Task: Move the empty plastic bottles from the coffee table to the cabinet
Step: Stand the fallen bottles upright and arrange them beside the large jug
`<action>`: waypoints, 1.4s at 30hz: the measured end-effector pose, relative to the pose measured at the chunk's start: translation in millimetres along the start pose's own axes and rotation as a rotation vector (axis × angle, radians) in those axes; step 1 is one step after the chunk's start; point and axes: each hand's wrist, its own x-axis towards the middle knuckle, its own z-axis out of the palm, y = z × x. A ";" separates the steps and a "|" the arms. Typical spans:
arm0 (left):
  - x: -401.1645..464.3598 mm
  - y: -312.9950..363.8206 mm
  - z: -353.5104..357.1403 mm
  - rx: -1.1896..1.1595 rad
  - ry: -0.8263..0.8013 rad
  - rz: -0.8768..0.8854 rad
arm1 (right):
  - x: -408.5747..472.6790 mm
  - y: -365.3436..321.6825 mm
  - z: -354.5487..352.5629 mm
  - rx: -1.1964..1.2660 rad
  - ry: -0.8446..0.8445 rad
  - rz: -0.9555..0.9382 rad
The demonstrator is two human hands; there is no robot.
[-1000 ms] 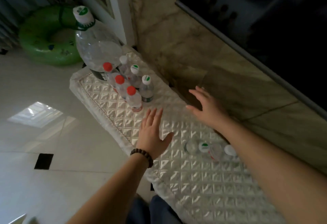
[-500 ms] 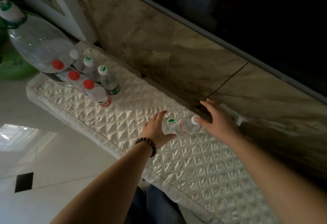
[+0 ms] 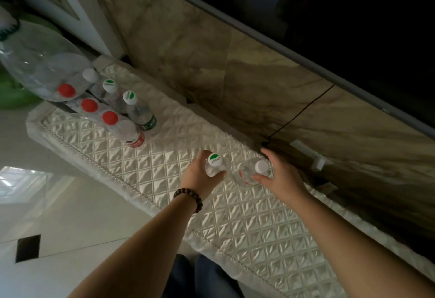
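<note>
Left hand (image 3: 200, 175) curled round a green-capped bottle (image 3: 214, 164) at frame centre, on the quilted cabinet top (image 3: 164, 154). Right hand (image 3: 280, 175) cupped round a white-capped bottle (image 3: 255, 171) just right of it, apparently gripping. Upper left: more capped bottles (image 3: 113, 111) clustered beside a big clear jug (image 3: 40, 62).

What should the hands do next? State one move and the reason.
Probably lift both bottles together. The left hand already grips the green-capped bottle, and the right hand curls around the white-capped bottle; both stand upright on the quilted cover.
</note>
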 end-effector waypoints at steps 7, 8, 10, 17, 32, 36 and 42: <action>9.0 -20.3 -31.9 -0.088 0.193 -0.031 | 15.7 -11.3 1.2 -0.043 0.050 -0.021; 10.9 -24.3 -37.1 -0.104 0.228 -0.040 | 19.6 -16.1 0.4 -0.054 0.046 -0.040; 13.9 -31.1 -48.7 -0.135 0.299 -0.064 | 29.0 -28.0 0.6 -0.077 0.030 -0.085; 26.5 -55.1 -81.1 -0.161 0.485 -0.132 | 69.6 -96.4 18.0 -0.054 0.006 -0.301; 48.9 -74.5 -102.4 -0.245 0.589 -0.238 | 130.2 -215.0 87.0 -0.131 -0.061 -0.470; 46.2 -68.8 -106.6 -0.192 0.539 -0.258 | 136.5 -217.2 92.1 -0.143 -0.075 -0.456; 26.8 -56.5 -143.1 -0.192 0.523 -0.179 | 136.9 -225.2 77.9 -0.057 -0.139 -0.458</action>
